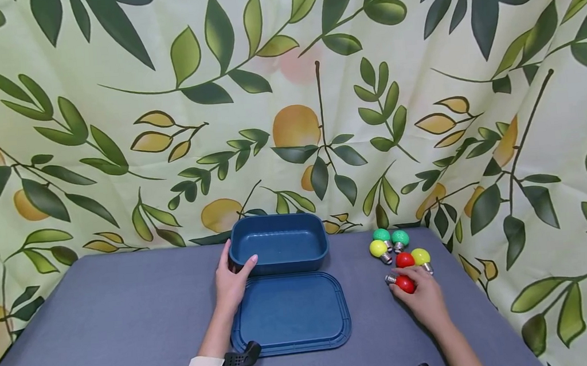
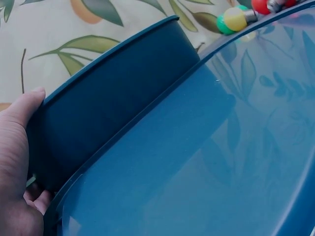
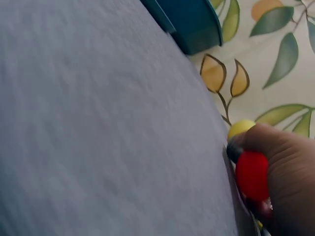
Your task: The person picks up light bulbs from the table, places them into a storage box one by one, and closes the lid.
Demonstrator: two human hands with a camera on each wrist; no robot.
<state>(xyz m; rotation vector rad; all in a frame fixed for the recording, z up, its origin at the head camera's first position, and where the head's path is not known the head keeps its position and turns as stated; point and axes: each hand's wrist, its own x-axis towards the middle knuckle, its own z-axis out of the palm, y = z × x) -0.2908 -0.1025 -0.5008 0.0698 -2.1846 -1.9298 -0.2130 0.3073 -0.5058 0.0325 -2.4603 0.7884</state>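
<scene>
A deep blue rectangular container (image 1: 279, 268) stands at the table's back edge. My left hand (image 1: 231, 285) grips its front left corner; in the left wrist view the thumb lies at the container's rim and other fingers show low by its base. In front of the container lies a flat blue lid (image 1: 296, 315). On the right, my right hand (image 1: 428, 299) pinches a red light bulb (image 1: 405, 284), its metal base pointing left. Just beyond that hand are another red bulb (image 1: 405, 259), two yellow bulbs (image 1: 378, 248) and two green bulbs (image 1: 400, 237), lying close together.
Grey-blue cloth covers the table (image 1: 128, 322). A leaf-and-fruit patterned curtain (image 1: 165, 130) hangs right behind the table and along its right side. Each wrist wears a black camera mount, the left one (image 1: 242, 357) overlapping the lid's near left corner in the head view.
</scene>
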